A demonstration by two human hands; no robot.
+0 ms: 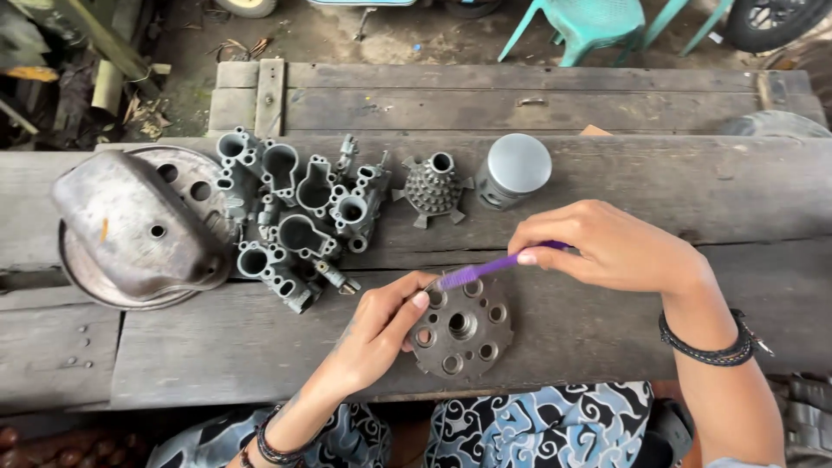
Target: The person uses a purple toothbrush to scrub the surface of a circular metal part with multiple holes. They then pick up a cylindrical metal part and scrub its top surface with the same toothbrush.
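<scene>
Colours & patterns, bench view
Toothbrush [494,265] purple; disc [461,329], piston [513,169] grey metal; chair [589,24] teal; trousers [537,429] blue/black/white swirl print; bench [650,182] weathered grey wood.

A single head-worn camera looks steeply down and forward from close above the wooden tabletop [607,173], taking in the wearer's lap below and the ground beyond.

Matt metal disc [461,331], plastic brush [490,268], rough wood bench [607,321].
</scene>
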